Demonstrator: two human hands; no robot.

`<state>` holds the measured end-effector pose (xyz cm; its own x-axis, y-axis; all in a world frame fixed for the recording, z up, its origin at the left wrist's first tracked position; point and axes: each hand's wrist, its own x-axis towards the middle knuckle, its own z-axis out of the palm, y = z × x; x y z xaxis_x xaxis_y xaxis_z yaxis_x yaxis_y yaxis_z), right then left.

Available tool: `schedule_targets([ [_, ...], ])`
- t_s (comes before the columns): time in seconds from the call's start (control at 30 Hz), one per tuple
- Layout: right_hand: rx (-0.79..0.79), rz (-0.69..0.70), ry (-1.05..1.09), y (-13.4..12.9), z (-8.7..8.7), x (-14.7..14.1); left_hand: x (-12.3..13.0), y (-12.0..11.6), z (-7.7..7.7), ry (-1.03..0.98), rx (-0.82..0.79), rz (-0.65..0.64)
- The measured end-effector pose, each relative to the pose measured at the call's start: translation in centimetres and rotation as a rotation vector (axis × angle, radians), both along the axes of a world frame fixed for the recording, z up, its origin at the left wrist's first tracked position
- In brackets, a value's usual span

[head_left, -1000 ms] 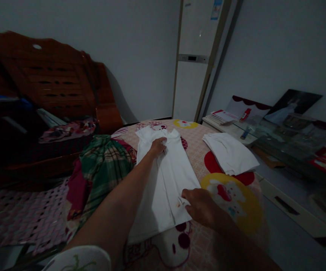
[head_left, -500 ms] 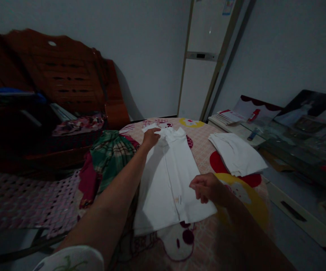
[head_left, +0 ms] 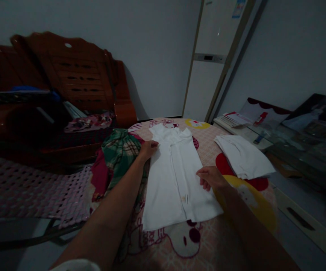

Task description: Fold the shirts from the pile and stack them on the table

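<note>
White garment [head_left: 165, 180]: my left grip [head_left: 150, 149], right grip [head_left: 209, 177] sitting half-curled at edges, can't tell if pinching; uneven tug risking creases.

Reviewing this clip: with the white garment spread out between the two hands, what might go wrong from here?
The left hand and right hand are at opposite edges of the white garment, so an uneven pull might skew or crease it.

The green plaid cloth lies close beside the left forearm, which could drag it.

The folded white cloth sits near the table's right edge; a bump might push it off.
</note>
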<state>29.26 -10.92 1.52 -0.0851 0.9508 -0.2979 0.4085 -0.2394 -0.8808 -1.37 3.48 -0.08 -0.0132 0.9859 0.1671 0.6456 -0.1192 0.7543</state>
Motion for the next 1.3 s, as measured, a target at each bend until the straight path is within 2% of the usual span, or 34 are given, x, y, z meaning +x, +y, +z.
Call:
schedule_targets([
  [0.17,0.087,-0.080,0.020,0.1,1.2,0.3,0.5,0.0,0.3,-0.020,0.016,-0.024],
  [0.3,0.098,-0.079,-0.003,0.8,2.1,0.0,2.8,-1.1,1.0,-0.006,-0.013,-0.211],
  [0.4,0.134,-0.079,-0.026,1.7,1.6,-0.3,5.2,-2.2,1.1,0.108,0.026,-0.369],
  [0.5,0.168,-0.084,-0.040,2.2,0.6,-0.7,7.0,-3.0,0.7,0.218,0.081,-0.434],
  [0.6,0.200,-0.108,-0.057,2.2,-0.3,-1.0,7.7,-3.3,0.2,0.218,0.101,-0.431],
  [0.73,0.212,-0.155,-0.049,2.0,-0.9,-1.0,7.7,-3.1,0.0,0.125,0.080,-0.364],
  [0.93,0.210,-0.134,-0.054,2.8,-0.9,-0.8,8.1,-0.9,0.5,-0.061,-0.095,-0.302],
  [1.1,0.321,-0.229,-0.176,5.8,-0.1,-0.3,9.0,1.1,-0.4,-0.295,-0.122,-0.202],
  [1.23,0.458,-0.278,-0.345,9.6,-0.1,0.5,9.3,1.1,-1.3,-0.529,-0.158,-0.157],
  [1.3,0.456,-0.301,-0.457,11.8,-0.2,0.7,9.1,1.1,-1.3,-0.708,-0.220,-0.167],
])
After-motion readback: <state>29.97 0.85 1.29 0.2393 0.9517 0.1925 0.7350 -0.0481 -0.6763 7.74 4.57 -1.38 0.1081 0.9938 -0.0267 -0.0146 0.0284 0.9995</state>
